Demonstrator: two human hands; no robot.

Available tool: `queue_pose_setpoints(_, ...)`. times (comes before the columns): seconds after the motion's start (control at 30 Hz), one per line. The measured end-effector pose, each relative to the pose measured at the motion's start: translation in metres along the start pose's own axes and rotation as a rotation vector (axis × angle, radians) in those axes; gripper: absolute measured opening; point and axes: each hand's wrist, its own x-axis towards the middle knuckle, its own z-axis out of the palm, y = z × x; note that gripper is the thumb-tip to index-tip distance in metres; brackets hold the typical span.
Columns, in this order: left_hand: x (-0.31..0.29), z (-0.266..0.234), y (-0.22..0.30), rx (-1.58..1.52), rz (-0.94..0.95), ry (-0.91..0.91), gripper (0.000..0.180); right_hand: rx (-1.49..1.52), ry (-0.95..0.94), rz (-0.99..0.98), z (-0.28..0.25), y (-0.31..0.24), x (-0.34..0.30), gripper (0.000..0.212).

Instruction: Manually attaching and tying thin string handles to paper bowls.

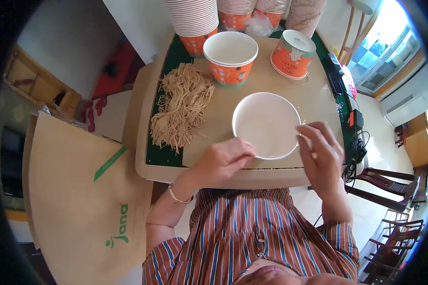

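White tub set between 2 hands at its rim

Nearest, a striped garment (242, 218) fills the space below the tabletop (318, 99), and the person's 2 forearms reach up on either side of it. A thin band (178, 195) circles the left wrist.

The left hand (226, 159) meets the near-left part of the rim, its thumb and forefinger drawn close together. The right hand (324, 152) is at the right edge, thumb and forefinger tips only slightly apart, the other fingers curled above. The pictures do not settle whether either hand is clamped on the rim, on a strand lying against it, or merely touching.

The white tub (266, 121) lies just beyond the left fingertips and to the left of the right fingertips, mouth up. That mouth is round, so no long axis runs across it; what counts is the short near-right arc of rim between the 2 hands. Both are at the rim, so neither looks clearly nearer.

Past it, a heap of beige cords (183, 107) lies to the left, well apart from the right hand. Farther back are an upright orange tub (230, 71), an upturned orange tub (290, 59) and, at the far edge, tall nested stacks (192, 19).
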Motion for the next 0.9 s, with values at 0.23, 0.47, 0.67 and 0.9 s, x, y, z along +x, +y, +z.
queue_pose_setpoints(0.23,0.002,0.011,0.026,0.190,0.217,0.172,0.022,0.258,-0.342,-0.177,0.041,0.005,0.023,0.015)
queue_pose_setpoints(0.47,-0.008,-0.009,0.032,0.155,0.128,0.233,0.021,0.657,-0.540,0.078,0.042,-0.006,0.010,0.016)
queue_pose_setpoints(0.67,-0.004,-0.008,0.030,0.131,0.093,0.254,0.023,0.563,-0.498,0.133,0.044,-0.004,0.008,0.009)
queue_pose_setpoints(0.9,-0.009,-0.017,0.012,0.217,0.015,0.274,0.022,0.552,-0.538,0.078,0.035,0.003,0.007,0.010)
